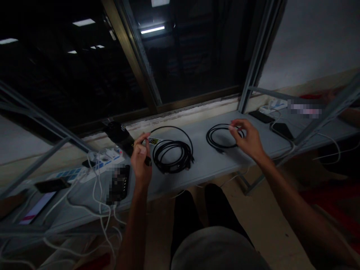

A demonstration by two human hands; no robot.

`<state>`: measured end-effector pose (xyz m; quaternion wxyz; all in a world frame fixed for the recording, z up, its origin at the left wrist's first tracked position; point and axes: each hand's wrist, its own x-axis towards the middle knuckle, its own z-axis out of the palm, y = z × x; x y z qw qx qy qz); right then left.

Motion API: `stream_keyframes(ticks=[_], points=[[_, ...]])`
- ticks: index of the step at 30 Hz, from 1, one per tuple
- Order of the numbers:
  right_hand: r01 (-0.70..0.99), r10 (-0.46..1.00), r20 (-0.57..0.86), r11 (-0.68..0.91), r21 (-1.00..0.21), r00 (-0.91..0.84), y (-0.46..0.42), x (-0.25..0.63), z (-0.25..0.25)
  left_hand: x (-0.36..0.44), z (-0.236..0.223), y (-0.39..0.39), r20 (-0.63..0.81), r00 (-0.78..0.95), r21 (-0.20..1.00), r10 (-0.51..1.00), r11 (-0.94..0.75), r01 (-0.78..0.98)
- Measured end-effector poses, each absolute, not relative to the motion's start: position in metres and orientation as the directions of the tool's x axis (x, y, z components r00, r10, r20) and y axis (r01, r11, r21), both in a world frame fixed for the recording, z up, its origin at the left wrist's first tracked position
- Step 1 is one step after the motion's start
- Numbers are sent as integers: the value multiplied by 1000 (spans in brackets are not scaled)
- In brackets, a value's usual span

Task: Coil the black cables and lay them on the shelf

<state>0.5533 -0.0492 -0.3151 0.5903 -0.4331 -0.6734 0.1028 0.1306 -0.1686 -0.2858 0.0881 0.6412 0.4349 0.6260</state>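
Note:
My left hand (141,159) is closed on one end of a black cable, with a dark plug-like piece (148,161) showing by the palm. From its fingertips the cable arcs to the right into a thick coil of black cable (172,156) lying on the shelf top. A smaller coil of black cable (214,144) lies further right. Over that coil's right side my right hand (248,138) has thumb and forefinger pinched at the cable; the fingers hide part of the loop. A yellow and black label (153,141) shows behind the thick coil.
The narrow grey shelf (201,165) runs below a dark window. Left are a black bag (119,135), power strips (109,155), white cables and phones (53,185). Metal uprights (249,82) stand on both sides. More phones (282,130) and another person's arm (350,116) are at right.

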Motion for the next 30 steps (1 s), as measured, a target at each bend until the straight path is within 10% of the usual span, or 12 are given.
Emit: stream_keyframes(ticks=[6,13,20,30], points=[[317,405,804,905,-284,-436,-86,440,-182,197,-176,-159,860,222,424,459,-886,188],[296,400,742,914,-278,-538,-79,428,-100,205,-124,-136,844,342,362,413,-910,203],[317,582,666,813,-488,-466,-122,478,-66,165,-83,-124,618,428,531,659,-752,391],[138,734,617,668,-731,-284,-196,603,-27,47,15,-73,734,385,39,559,-601,798]])
